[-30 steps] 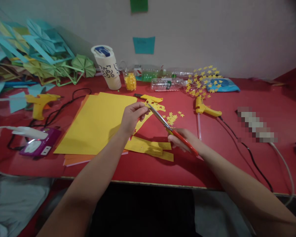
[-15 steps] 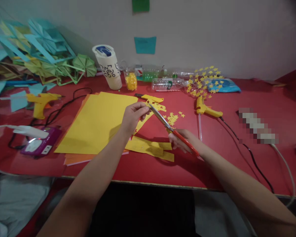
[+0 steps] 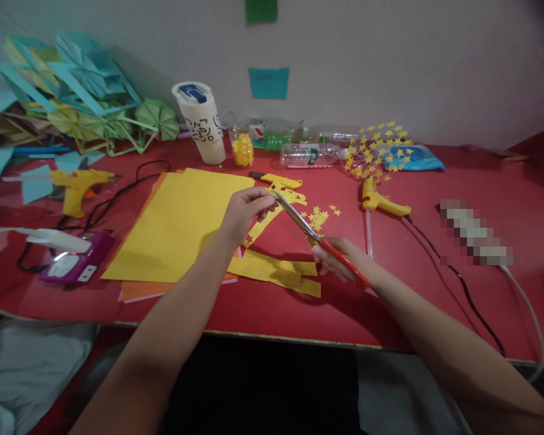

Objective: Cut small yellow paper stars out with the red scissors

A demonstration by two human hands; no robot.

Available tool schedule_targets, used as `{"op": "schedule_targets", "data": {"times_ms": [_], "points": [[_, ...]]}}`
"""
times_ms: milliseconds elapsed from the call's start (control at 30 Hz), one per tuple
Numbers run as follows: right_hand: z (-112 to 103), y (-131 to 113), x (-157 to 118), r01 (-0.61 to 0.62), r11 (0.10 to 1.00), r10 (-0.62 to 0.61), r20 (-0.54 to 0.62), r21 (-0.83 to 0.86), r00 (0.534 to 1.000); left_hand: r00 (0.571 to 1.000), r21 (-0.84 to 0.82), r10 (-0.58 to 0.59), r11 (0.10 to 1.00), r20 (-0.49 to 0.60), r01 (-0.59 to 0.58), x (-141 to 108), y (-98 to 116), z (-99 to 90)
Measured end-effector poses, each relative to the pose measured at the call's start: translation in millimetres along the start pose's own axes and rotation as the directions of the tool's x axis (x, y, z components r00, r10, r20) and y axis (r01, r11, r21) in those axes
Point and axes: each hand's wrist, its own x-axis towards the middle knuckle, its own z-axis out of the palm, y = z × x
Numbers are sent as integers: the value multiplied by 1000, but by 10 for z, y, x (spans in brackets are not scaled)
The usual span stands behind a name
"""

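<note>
My right hand (image 3: 338, 258) is wrapped round the red handles of a pair of scissors (image 3: 299, 219), whose blades look nearly closed and point up and left. At the blade tips, my left hand (image 3: 249, 208) pinches a small piece of yellow paper, mostly hidden by the fingers. Behind the blades lie yellow paper strips with star-shaped holes (image 3: 265, 225). Small yellow paper stars (image 3: 318, 217) form a loose pile right of the scissors. Below my hands rest plain yellow strips (image 3: 267, 269), partly over one another. A stack of yellow sheets (image 3: 172, 223) lies under my left forearm.
A yellow cutter (image 3: 281, 180) lies behind the strips. Glue guns (image 3: 75, 187) (image 3: 383, 202) stand either side, with cords. At the back are a white tumbler (image 3: 202, 124), a cup of yellow bits (image 3: 243, 148), plastic bottles (image 3: 310, 154) and folded paper shapes (image 3: 90, 90). A purple power socket (image 3: 77, 260) sits left.
The whole view has shifted slightly, so things sit a little further right. Both hands and the scissors keep almost the same pose.
</note>
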Motion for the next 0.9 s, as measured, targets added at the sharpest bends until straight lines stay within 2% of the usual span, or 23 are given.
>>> {"op": "schedule_targets", "data": {"times_ms": [167, 900], "points": [[-12, -31, -2, -23, 1000, 22, 4, 19, 1000, 999, 31, -24, 999, 35, 23, 0, 42, -37], [-18, -46, 2, -37, 999, 37, 4, 0, 999, 998, 70, -51, 996, 30, 49, -2, 79, -45]]}}
